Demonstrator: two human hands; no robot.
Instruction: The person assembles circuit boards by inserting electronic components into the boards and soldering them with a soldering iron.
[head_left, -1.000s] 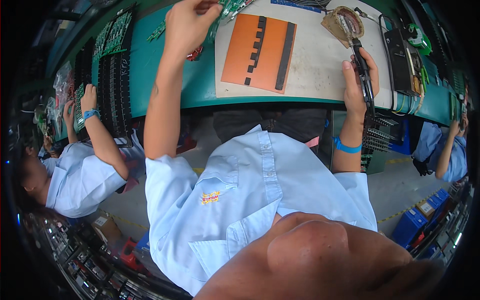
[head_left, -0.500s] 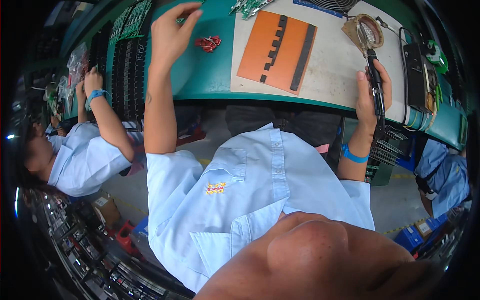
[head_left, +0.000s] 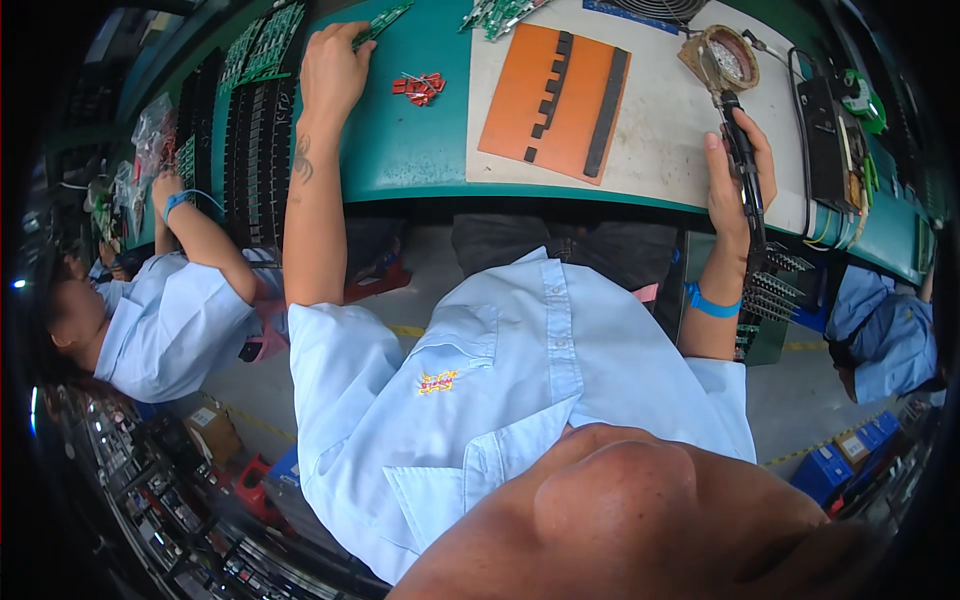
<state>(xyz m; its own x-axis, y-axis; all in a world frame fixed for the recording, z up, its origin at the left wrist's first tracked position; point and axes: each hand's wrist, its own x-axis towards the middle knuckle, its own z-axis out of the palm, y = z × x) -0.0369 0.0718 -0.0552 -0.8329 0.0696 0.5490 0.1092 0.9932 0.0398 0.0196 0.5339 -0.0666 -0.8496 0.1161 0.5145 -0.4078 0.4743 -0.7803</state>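
Observation:
At the table's far left, my left hand (head_left: 335, 72) is closed at the near end of a narrow green circuit board (head_left: 385, 23); thumb and fingers pinch it, partly hiding that end. A small pile of red components (head_left: 420, 88) with wire leads lies to the right of that hand, apart from it. My right hand (head_left: 742, 175) is wrapped round the black handle of a soldering iron (head_left: 741, 150). The iron's metal front end points away from me, over the near side of a round brown-rimmed dish (head_left: 748, 52) with whitish bits inside.
An orange plate (head_left: 510, 110) with black strips lies on a pale sheet (head_left: 655, 150) in the middle. More green boards (head_left: 495, 15) sit at the back. Black racks (head_left: 258, 150) stand left, a black box (head_left: 832, 140) right. A co-worker (head_left: 180, 310) works at left, another person (head_left: 885, 330) at right.
My left hand has come down and its fingers have closed on the end of the green board. The soldering iron in my right hand has shifted slightly left. The left co-worker's hands have moved lower.

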